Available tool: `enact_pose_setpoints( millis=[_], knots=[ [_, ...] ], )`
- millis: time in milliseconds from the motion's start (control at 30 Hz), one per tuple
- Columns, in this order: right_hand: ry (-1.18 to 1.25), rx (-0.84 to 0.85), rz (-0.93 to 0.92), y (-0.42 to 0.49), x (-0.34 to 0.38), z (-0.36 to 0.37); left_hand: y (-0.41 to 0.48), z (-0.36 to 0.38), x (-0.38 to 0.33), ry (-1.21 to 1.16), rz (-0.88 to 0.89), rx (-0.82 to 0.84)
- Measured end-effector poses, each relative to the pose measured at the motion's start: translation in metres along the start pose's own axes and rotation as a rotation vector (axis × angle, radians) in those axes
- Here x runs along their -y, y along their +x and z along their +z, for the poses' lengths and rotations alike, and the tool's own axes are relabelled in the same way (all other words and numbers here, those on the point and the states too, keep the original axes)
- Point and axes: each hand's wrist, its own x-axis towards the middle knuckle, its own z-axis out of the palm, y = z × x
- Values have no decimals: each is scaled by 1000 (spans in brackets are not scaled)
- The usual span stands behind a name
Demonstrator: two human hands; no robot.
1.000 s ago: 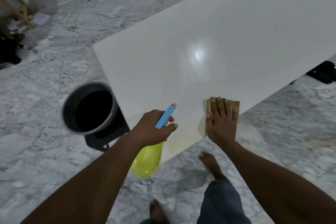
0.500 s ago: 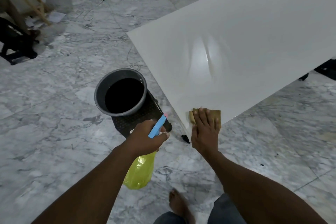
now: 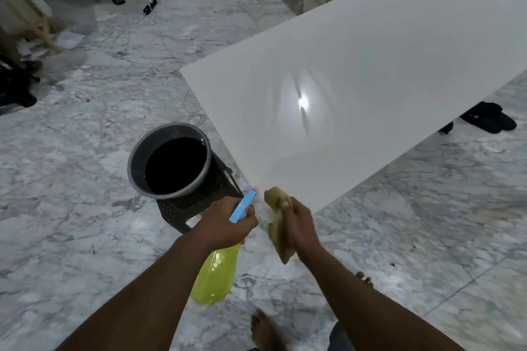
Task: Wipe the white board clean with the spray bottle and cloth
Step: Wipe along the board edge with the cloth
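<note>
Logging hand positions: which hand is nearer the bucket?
Left. The left hand, gripping the spray bottle, is just in front of the bucket; the right hand, holding the cloth, is farther right, by the board corner.

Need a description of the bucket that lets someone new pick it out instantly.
Start at the big white board lying over the marble floor. Just off its near-left corner, a round grey bucket sits on a dark perforated stand. It is the only open, dark-mouthed container; the yellow spray bottle nearby is in the left hand.

1 white board (image 3: 356, 80); 1 spray bottle (image 3: 216, 276); 1 cloth (image 3: 278, 234); 1 grey bucket (image 3: 136, 164); 2 hands: left hand (image 3: 225, 225), right hand (image 3: 299, 225).
</note>
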Motion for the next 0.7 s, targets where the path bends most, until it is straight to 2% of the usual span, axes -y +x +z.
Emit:
enact_pose_setpoints(
  millis=[67, 100, 133, 233, 267, 367, 700],
  knots=[
    [518, 128, 274, 13, 16, -33, 9, 1, -22, -5, 10, 1],
    [688, 159, 369, 17, 25, -54, 14, 3, -35, -14, 15, 11],
    [784, 143, 394, 25, 28, -76, 21, 6, -52, -15, 23, 21],
    [988, -48, 397, 41, 50, -156, 44, 21, -109, 10, 70, 56],
    [1074, -49, 373, 48, 59, -190, 56, 31, -137, 29, 96, 66],
    [1179, -57, 312, 65, 84, -264, 83, 57, -204, 86, 158, 108],
    [1124, -26, 119, 108, 172, -485, 157, 189, -443, 282, 434, 331]
  ],
)
